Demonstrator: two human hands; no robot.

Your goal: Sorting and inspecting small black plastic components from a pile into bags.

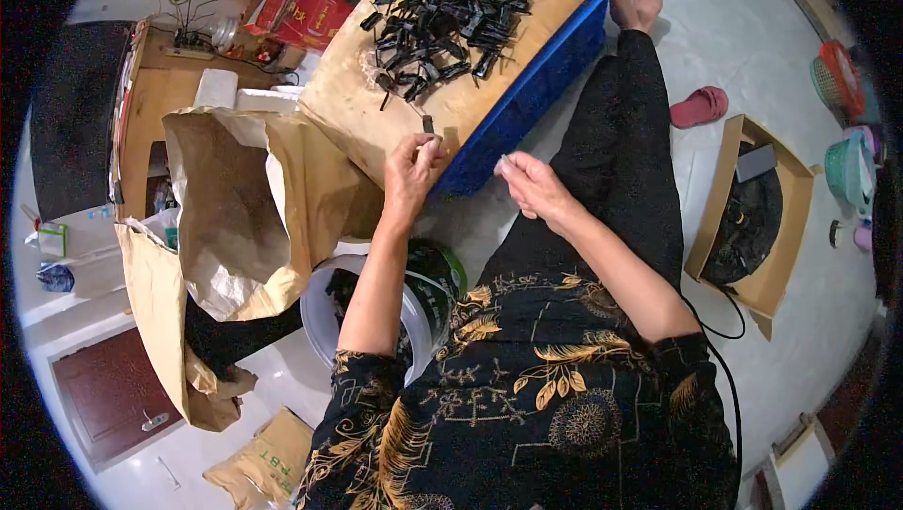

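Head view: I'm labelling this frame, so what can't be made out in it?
All in the head view:
- Fine detail of the small dark piece at the fingertips of the left hand: too small.
- Whether the right hand holds anything: its curled fingers hide it.
- Lower pieces in the black pile: covered by those on top.
- Part of the bucket's contents: behind the left forearm.

The black pieces [453, 30] look glossy plastic, the tabletop [346, 87] smooth wood — the sack [230, 218] creased, matt paper.
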